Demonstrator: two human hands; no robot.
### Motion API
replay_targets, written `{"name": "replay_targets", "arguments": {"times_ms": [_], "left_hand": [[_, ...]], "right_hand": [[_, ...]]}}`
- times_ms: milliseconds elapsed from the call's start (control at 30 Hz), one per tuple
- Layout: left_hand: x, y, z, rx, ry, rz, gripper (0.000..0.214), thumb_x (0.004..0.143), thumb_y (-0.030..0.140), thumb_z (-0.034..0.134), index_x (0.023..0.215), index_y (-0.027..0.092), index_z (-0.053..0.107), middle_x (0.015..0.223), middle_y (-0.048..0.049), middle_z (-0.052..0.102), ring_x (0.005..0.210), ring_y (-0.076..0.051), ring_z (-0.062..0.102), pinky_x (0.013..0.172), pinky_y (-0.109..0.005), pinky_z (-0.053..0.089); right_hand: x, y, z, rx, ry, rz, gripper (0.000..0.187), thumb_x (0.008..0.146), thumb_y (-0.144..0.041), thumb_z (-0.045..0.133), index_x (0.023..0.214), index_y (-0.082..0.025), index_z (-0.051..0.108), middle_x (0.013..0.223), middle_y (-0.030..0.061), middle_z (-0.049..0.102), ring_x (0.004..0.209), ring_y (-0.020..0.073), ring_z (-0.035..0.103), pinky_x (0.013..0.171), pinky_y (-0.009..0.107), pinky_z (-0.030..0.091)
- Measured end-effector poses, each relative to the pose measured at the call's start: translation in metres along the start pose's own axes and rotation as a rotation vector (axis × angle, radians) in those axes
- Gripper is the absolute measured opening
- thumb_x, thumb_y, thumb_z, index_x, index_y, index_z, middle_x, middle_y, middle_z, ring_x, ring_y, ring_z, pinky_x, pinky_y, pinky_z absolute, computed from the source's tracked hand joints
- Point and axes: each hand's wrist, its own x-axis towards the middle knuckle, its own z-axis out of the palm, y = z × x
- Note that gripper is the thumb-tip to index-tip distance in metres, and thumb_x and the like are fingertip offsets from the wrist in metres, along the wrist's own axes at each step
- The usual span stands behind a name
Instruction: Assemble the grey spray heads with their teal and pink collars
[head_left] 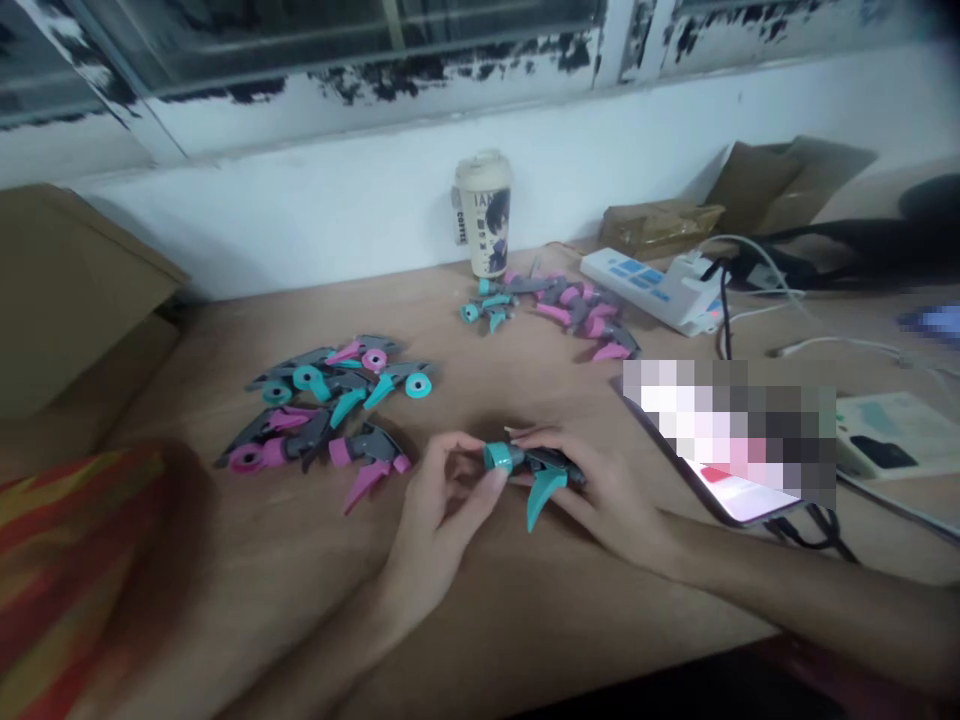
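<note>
Between my hands, just above the table, is a grey and teal trigger spray head [547,485] with its teal trigger hanging down. My left hand [450,500] pinches the teal screw collar at its left end. Around the grey body at the other end, my right hand [600,480] is closed. To the left lies a group of similar spray heads [330,385], some teal and some pink, with grey bodies. Farther back, several pink spray heads [592,315] lie beside a few teal spray heads [487,305].
A printed coffee tumbler [487,215] stands against the wall. At right are a white power strip [652,285] with cables, a phone-like device [720,450] with a blurred screen, and a white box [900,435]. Cardboard [67,290] and red-yellow fabric [82,560] occupy the left side.
</note>
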Motion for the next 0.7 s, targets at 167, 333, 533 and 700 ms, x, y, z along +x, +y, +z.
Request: {"name": "replay_targets", "arguments": {"times_ms": [167,333,533,700], "left_hand": [[0.006,0.007,-0.012,0.194,0.012,0.095,0.023,0.082,0.034,0.059,0.103,0.024,0.061,0.103,-0.0036,0.061,0.09,-0.019,0.062,0.079,-0.032,0.051],[0.016,0.023,-0.062,0.368,0.328,0.101,0.033,0.078,0.04,0.062,0.107,0.024,0.062,0.099,-0.0031,0.064,0.079,-0.018,0.063,0.067,-0.029,0.052],[0.023,0.003,-0.126,0.674,0.428,0.033,0.032,0.076,0.043,0.063,0.101,0.023,0.064,0.094,-0.0011,0.065,0.083,-0.023,0.065,0.075,-0.034,0.051],[0.034,-0.005,-0.14,0.906,0.371,-0.047,0.034,0.076,0.046,0.061,0.101,0.022,0.064,0.101,-0.0058,0.065,0.092,-0.031,0.063,0.08,-0.042,0.048]], "right_hand": [[0.002,0.0,0.004,-0.065,0.01,-0.04,0.052,0.081,-0.026,0.06,0.129,-0.026,0.039,0.125,0.0079,0.055,0.115,0.0216,0.053,0.095,0.041,0.046],[0.002,0.002,0.006,-0.119,0.066,0.044,0.074,0.073,-0.043,0.068,0.135,-0.026,0.032,0.134,0.0092,0.048,0.123,0.0242,0.046,0.101,0.045,0.041],[0.0,0.003,0.007,-0.186,0.042,0.077,0.065,0.077,-0.047,0.061,0.133,-0.027,0.034,0.132,0.0087,0.049,0.122,0.0258,0.046,0.099,0.049,0.041],[0.001,0.004,0.01,-0.264,0.005,0.09,0.061,0.08,-0.049,0.057,0.131,-0.024,0.035,0.13,0.0086,0.051,0.12,0.0249,0.046,0.099,0.048,0.041]]}}
